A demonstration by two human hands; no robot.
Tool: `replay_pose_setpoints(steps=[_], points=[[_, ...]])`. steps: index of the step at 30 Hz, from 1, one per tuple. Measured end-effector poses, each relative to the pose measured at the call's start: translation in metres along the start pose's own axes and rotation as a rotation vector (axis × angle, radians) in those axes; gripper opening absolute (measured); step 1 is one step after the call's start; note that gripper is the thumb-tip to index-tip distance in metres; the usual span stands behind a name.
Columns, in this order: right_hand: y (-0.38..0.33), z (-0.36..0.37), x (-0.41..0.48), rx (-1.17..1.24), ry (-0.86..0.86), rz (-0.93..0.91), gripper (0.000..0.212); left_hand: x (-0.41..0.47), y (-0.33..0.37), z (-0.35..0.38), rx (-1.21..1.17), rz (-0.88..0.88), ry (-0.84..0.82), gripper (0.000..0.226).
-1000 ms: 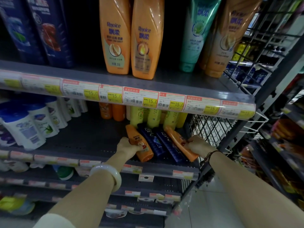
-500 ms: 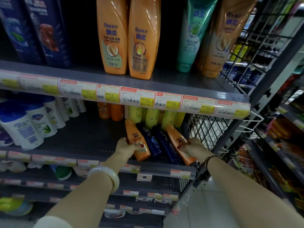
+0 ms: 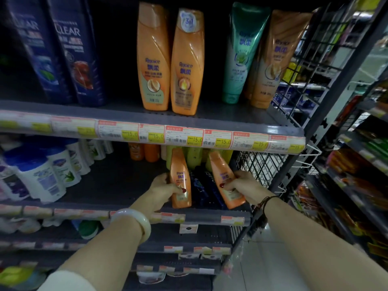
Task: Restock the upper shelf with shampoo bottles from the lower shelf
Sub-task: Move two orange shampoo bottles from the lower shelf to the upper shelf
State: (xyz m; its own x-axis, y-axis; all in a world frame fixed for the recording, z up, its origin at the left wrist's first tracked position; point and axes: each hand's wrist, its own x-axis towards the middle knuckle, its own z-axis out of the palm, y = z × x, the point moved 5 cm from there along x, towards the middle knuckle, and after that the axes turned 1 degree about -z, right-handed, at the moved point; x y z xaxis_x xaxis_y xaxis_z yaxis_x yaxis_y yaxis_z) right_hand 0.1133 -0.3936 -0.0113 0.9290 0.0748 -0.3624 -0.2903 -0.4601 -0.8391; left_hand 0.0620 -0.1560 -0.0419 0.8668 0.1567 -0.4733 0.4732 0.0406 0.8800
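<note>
My left hand (image 3: 162,186) grips an orange shampoo bottle (image 3: 180,171), held nearly upright just above the lower shelf (image 3: 117,204). My right hand (image 3: 241,183) grips a second orange bottle (image 3: 222,171), tilted with its cap toward the left. Between them two dark blue bottles (image 3: 202,185) lie flat on the lower shelf. On the upper shelf (image 3: 220,116) two tall orange bottles (image 3: 170,66) stand side by side in the middle, with bare shelf on either side of them.
Dark blue bottles (image 3: 63,55) stand at the upper shelf's left, a green tube (image 3: 241,53) and a tan tube (image 3: 273,59) at its right. White bottles (image 3: 42,173) fill the lower shelf's left. A wire mesh panel (image 3: 262,164) closes the right end.
Both hands have raised their orange bottles from lying flat on the lower shelf to nearly upright. The view has tilted upward and moved closer.
</note>
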Motion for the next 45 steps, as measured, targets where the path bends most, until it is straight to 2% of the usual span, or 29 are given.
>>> replay_pose_setpoints(steps=[5,11,13,17,23,32,40,45], points=[[-0.013,0.035,-0.028,0.152,-0.076,0.013,0.049,-0.017,0.012,-0.008,0.064,0.029,-0.121,0.062],[-0.025,0.075,-0.064,0.163,-0.106,-0.036,0.047,-0.041,0.02,-0.025,0.282,0.117,-0.216,0.071],[-0.026,0.085,-0.074,0.174,-0.115,-0.046,0.047,-0.048,0.021,-0.034,0.337,0.143,-0.227,0.076],[-0.033,0.102,-0.094,0.164,-0.106,-0.085,0.062,-0.067,0.028,-0.051,0.459,0.233,-0.253,0.078],[-0.055,0.119,-0.124,0.188,-0.077,-0.157,0.061,-0.092,0.043,-0.077,0.578,0.34,-0.263,0.077],[-0.102,0.112,-0.163,0.2,-0.035,-0.264,0.064,-0.131,0.084,-0.097,0.627,0.483,-0.274,0.087],[-0.143,0.093,-0.189,0.202,0.0,-0.379,0.063,-0.162,0.129,-0.107,0.596,0.622,-0.315,0.071],[-0.178,0.078,-0.196,0.236,-0.001,-0.465,0.056,-0.178,0.162,-0.111,0.52,0.682,-0.311,0.073]])
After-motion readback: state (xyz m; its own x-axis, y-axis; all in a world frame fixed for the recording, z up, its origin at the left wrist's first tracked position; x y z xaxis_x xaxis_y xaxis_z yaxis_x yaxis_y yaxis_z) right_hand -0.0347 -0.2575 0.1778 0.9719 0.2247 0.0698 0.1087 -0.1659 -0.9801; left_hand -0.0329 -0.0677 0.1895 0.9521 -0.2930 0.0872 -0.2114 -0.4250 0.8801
